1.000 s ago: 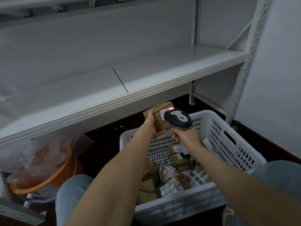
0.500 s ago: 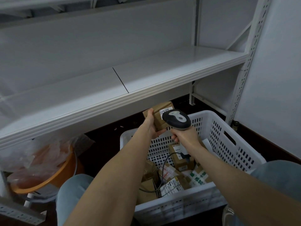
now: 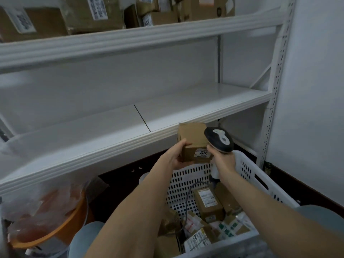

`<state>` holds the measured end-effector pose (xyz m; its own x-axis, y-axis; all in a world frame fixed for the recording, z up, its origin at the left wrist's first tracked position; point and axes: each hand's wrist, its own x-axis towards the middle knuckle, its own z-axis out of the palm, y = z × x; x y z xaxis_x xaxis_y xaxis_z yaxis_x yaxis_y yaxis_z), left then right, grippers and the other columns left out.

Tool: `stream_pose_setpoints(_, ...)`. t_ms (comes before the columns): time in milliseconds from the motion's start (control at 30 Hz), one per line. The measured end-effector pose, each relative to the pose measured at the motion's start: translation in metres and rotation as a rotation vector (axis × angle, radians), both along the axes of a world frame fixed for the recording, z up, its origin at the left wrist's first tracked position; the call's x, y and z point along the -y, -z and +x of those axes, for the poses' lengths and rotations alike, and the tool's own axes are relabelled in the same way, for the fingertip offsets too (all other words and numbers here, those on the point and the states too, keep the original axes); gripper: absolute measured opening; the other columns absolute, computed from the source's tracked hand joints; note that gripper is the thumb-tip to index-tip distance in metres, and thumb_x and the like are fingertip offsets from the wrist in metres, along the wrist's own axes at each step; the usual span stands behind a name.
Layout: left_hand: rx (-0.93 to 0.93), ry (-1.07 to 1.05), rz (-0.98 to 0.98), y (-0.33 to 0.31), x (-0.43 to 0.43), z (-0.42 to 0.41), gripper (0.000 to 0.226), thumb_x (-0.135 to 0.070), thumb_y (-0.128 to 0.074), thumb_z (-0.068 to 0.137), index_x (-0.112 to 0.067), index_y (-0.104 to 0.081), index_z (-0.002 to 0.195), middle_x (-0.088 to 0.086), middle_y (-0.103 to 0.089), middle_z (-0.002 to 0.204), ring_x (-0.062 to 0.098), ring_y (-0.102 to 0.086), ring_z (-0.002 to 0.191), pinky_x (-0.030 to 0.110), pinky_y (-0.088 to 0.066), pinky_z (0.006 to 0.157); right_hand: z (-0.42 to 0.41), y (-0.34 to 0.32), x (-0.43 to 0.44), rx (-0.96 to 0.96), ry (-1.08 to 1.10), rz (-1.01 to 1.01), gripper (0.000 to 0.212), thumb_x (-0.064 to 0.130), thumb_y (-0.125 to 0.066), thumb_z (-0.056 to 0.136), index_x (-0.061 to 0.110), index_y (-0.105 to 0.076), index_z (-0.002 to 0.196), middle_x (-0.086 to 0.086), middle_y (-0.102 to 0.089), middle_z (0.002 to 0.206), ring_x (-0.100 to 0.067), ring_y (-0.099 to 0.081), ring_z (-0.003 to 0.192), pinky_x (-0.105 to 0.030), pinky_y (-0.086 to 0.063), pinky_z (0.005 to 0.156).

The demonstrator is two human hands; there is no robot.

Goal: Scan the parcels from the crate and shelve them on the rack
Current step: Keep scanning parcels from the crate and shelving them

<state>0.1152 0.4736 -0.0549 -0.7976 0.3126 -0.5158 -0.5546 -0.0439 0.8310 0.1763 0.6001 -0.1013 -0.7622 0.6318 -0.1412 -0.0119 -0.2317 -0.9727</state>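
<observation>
Holding a small brown parcel (image 3: 191, 138) up in front of the rack's lower shelf (image 3: 195, 103), the left hand (image 3: 174, 158) grips it from the left and from below. The thumb is on the parcel's near left edge and the fingers are curled under its bottom. The parcel hangs in the air just in front of that shelf's front edge, above the far wall of the white crate (image 3: 249, 170). A white label (image 3: 201, 152) with dark print sits at the lower right corner of the parcel's near face, right beside the right hand.

The right hand (image 3: 224, 162) is wrapped round the handle of a dark scanner (image 3: 219, 139). The scanner's head, with a pale grey strip on top, sits at the parcel's right side; whether the two touch cannot be told. The hands are close together, with the parcel between them.

A dark cable (image 3: 188, 194) runs down from beneath the right hand into the crate. More parcels (image 3: 207, 203), brown boxes and labelled packets, lie heaped toward the crate's near right corner. Cardboard boxes (image 3: 89, 13) with white labels stand along the rack's upper shelf (image 3: 130, 40). Left of the crate, below the lower shelf's left end, an orange bin (image 3: 61, 230) holds crumpled clear plastic.
</observation>
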Motion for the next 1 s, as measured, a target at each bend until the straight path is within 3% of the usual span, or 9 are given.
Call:
stream_pose_setpoints(133,-0.130,0.020,0.028,-0.042,-0.005,-0.001,0.029,-0.016,-0.066,0.084,-0.006,-0.056,0.109,0.015,-0.058,0.100,0.026,-0.060,0.090,0.034,-0.056,0.076,-0.005,-0.034,-0.002,-0.087,-0.003,-0.034,0.062,0.031,-0.083,0.074,0.013,-0.059,0.128,-0.005,-0.063,0.126,-0.025,-0.056,0.117,-0.046,-0.047,0.102)
stream_pose_setpoints(200,-0.215,0.004,0.047,-0.068,-0.007,-0.004,0.047,-0.014,-0.070,0.081,-0.007,-0.052,0.124,0.015,-0.058,0.109,0.027,-0.060,0.096,0.033,-0.058,0.069,-0.012,-0.058,-0.006,-0.143,0.005,-0.044,0.054,0.028,-0.084,0.072,0.018,-0.062,0.120,-0.006,-0.063,0.124,-0.026,-0.057,0.118,-0.048,-0.047,0.102)
stream_pose_setpoints(300,-0.357,0.025,0.072,-0.114,-0.006,-0.006,0.048,-0.010,-0.065,0.084,-0.010,-0.050,0.130,0.012,-0.054,0.110,0.023,-0.058,0.094,0.030,-0.056,0.070,-0.015,-0.108,-0.010,-0.216,-0.012,-0.029,0.026,0.024,-0.084,0.072,0.028,-0.063,0.087,-0.002,-0.068,0.097,-0.025,-0.064,0.103,-0.049,-0.050,0.097)
stream_pose_setpoints(467,-0.532,0.046,0.126,-0.192,-0.006,-0.005,0.052,-0.008,-0.064,0.085,-0.014,-0.048,0.135,0.015,-0.046,0.130,0.024,-0.054,0.102,0.029,-0.054,0.075,-0.018,-0.187,-0.013,-0.362,-0.022,-0.022,0.020,0.017,-0.079,0.079,0.013,-0.065,0.093,-0.008,-0.069,0.101,-0.022,-0.067,0.085,-0.042,-0.056,0.090)
stream_pose_setpoints(533,-0.593,0.031,0.121,-0.219,-0.007,-0.004,0.049,-0.010,-0.064,0.086,-0.015,-0.049,0.132,0.015,-0.048,0.128,0.025,-0.054,0.106,0.030,-0.054,0.077,-0.019,-0.215,-0.012,-0.406,-0.022,0.020,0.017,0.018,-0.079,0.079,0.022,-0.063,0.083,-0.006,-0.069,0.096,-0.025,-0.067,0.090,-0.046,-0.055,0.091)
stream_pose_setpoints(633,-0.656,-0.016,0.103,-0.253,-0.008,-0.008,0.040,-0.016,-0.064,0.086,-0.016,-0.053,0.125,0.015,-0.052,0.124,0.025,-0.055,0.107,0.032,-0.055,0.079,-0.024,-0.253,-0.009,-0.477,-0.012,0.044,0.020,0.017,-0.078,0.079,0.020,-0.062,0.091,-0.009,-0.069,0.105,-0.025,-0.067,0.094,-0.042,-0.056,0.088)
stream_pose_setpoints(733,-0.645,-0.058,0.057,-0.288,-0.005,-0.011,0.017,-0.025,-0.064,0.088,-0.015,-0.057,0.100,0.016,-0.057,0.109,0.023,-0.058,0.096,0.034,-0.056,0.083,-0.029,-0.291,-0.005,-0.531,-0.014,0.041,0.023,0.016,-0.077,0.080,0.016,-0.062,0.098,-0.010,-0.068,0.104,-0.024,-0.067,0.094,-0.033,-0.057,0.082)
stream_pose_setpoints(900,-0.643,-0.105,-0.041,-0.342,0.008,-0.024,0.037,-0.045,-0.061,0.088,-0.011,-0.054,0.101,0.016,-0.063,0.103,0.027,-0.063,0.099,0.037,-0.058,0.082,-0.057,-0.349,0.007,-0.566,-0.072,0.052,0.039,0.022,-0.078,0.080,0.007,-0.064,0.113,-0.009,-0.069,0.107,-0.022,-0.067,0.097,-0.030,-0.058,0.077)
stream_pose_setpoints(1000,-0.627,-0.123,-0.111,-0.362,0.014,-0.027,0.042,-0.049,-0.053,0.092,-0.008,-0.052,0.094,0.015,-0.063,0.091,0.026,-0.064,0.088,0.037,-0.057,0.078,-0.075,-0.369,0.014,-0.568,-0.129,0.039,0.039,0.022,-0.078,0.080,0.010,-0.061,0.112,-0.008,-0.067,0.105,-0.022,-0.066,0.098,-0.030,-0.058,0.074)
